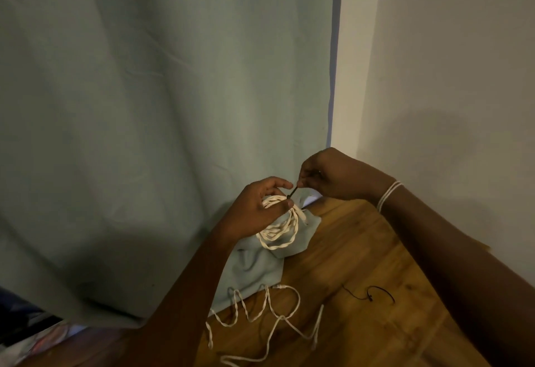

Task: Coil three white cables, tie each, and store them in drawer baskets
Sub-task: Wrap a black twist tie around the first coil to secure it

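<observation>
Two hands meet above a wooden floor, in front of a pale green curtain. The left hand grasps a coiled white cable, thumb and fingers curled round the upper part of the coil, whose loops hang below and to the right of that hand over a fold of curtain lying on the floor. The right hand, just above and to the right of the left, pinches the end of a thin dark tie between its fingertips; the tie runs down to the coil at the left thumb. A white band circles the right wrist. Below both hands, a loose white cable lies uncoiled on the floor, and a second dark tie lies to its right, under the right forearm.
</observation>
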`<state>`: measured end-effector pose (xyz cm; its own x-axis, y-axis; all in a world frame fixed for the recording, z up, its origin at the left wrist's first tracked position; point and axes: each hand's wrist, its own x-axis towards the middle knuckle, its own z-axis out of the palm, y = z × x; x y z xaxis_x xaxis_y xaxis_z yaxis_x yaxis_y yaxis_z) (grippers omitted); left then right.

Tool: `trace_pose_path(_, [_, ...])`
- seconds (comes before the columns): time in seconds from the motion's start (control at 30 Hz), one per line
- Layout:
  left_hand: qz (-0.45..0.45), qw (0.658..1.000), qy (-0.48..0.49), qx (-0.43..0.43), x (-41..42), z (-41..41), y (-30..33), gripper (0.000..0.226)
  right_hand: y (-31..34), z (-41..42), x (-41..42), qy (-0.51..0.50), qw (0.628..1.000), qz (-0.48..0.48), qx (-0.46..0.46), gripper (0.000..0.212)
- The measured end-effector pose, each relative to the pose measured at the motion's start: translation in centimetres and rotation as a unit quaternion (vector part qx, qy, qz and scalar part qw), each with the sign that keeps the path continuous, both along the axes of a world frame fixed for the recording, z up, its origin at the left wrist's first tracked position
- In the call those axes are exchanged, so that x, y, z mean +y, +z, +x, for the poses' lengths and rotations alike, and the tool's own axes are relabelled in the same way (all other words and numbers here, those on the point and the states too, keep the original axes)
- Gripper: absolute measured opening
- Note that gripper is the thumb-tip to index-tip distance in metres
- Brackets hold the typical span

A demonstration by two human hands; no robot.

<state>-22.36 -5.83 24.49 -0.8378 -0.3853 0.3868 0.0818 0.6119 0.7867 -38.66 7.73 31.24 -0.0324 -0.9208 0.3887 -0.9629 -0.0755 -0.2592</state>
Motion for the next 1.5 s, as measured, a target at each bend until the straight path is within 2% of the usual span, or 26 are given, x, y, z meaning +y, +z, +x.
trace_pose_path(0.1, [-0.034, 0.999, 0.02, 0.015, -0.7, -0.5, -0.6, 0.014, -0.7, 1.2, 0.2, 0.011, 0.999, -0.029, 0.013, 0.018])
trace_pose_path(0.17, [-0.021, 0.999, 0.031, 0.016, -0.7, -0.5, -0.4, 0.01, -2.0, 1.9, 0.1, -0.003, 0.998, -0.055, 0.009, 0.016])
trace_pose_path(0.3, [0.085, 0.995, 0.049, 0.004, -0.3, -0.4, -0.6, 0.014, -5.0, 3.3, 0.0, -0.047, 0.992, -0.108, -0.048, 0.017])
trace_pose_path(0.43, [0.213, 0.977, 0.031, -0.005, 0.2, -0.7, -0.6, 0.019, -7.2, 6.1, -0.1, -0.061, 0.991, -0.121, -0.011, 0.017])
trace_pose_path(0.5, [0.246, 0.969, 0.022, 0.002, 0.6, -0.9, -0.5, 0.016, -7.6, 6.9, -0.3, -0.05, 0.988, -0.144, 0.013, 0.01])
trace_pose_path(0.53, [0.243, 0.97, 0.02, 0.006, 0.7, -1.0, -0.5, 0.016, -7.9, 6.9, -0.4, -0.045, 0.985, -0.167, 0.029, 0.009])
trace_pose_path(0.6, [0.228, 0.973, 0.025, 0.015, 0.9, -1.1, -0.6, 0.021, -8.2, 7.2, -0.5, -0.091, 0.984, -0.149, 0.03, 0.013])
trace_pose_path(0.67, [0.204, 0.978, 0.037, 0.022, 0.9, -1.2, -0.6, 0.025, -9.0, 7.3, -0.4, -0.084, 0.982, -0.167, 0.024, 0.016])
trace_pose_path(0.8, [0.148, 0.987, 0.043, 0.051, 1.0, -0.7, -0.5, 0.028, -7.6, 5.8, 1.1, -0.056, 0.99, -0.103, -0.078, 0.02])
trace_pose_path(0.83, [0.145, 0.987, 0.038, 0.059, 1.0, -0.5, -0.4, 0.028, -6.6, 5.1, 1.6, -0.049, 0.984, -0.117, -0.123, 0.018])
trace_pose_path(0.87, [0.144, 0.987, 0.031, 0.065, 1.1, -0.4, -0.1, 0.028, -5.8, 4.4, 2.0, -0.055, 0.969, -0.159, -0.183, 0.019])
trace_pose_path(0.93, [0.137, 0.988, 0.016, 0.076, 1.3, -0.3, 0.3, 0.028, -4.4, 2.4, 1.8, -0.094, 0.909, -0.235, -0.33, 0.022])
trace_pose_path(1.0, [0.122, 0.989, -0.001, 0.084, 1.8, -0.4, 0.7, 0.029, -4.0, 0.9, 1.0, -0.116, 0.875, -0.176, -0.437, 0.021])
trace_pose_path(1.07, [0.094, 0.991, -0.004, 0.094, 2.4, -0.6, 0.9, 0.028, -4.6, 0.2, 0.6, -0.06, 0.86, -0.057, -0.503, 0.021])
trace_pose_path(1.13, [0.074, 0.992, 0.001, 0.098, 2.8, -0.7, 1.0, 0.025, -5.3, 0.2, 0.7, 0.01, 0.814, 0.017, -0.581, 0.026])
trace_pose_path(1.27, [0.003, 0.993, 0.003, 0.122, 3.0, -0.8, 1.1, 0.023, -6.1, 0.0, 1.1, 0.083, 0.717, 0.053, -0.691, 0.025])
trace_pose_path(1.33, [-0.025, 0.991, -0.001, 0.134, 2.9, -0.9, 1.1, 0.022, -6.2, -0.3, 1.0, 0.111, 0.696, 0.072, -0.705, 0.026])
trace_pose_path(1.4, [-0.031, 0.991, -0.009, 0.132, 3.0, -0.9, 1.2, 0.02, -6.2, -0.8, 0.7, 0.108, 0.726, 0.07, -0.676, 0.027])
trace_pose_path(1.5, [-0.023, 0.992, -0.032, 0.119, 3.3, -0.6, 1.2, 0.017, -5.2, -1.9, 0.6, 0.086, 0.831, 0.042, -0.547, 0.019])
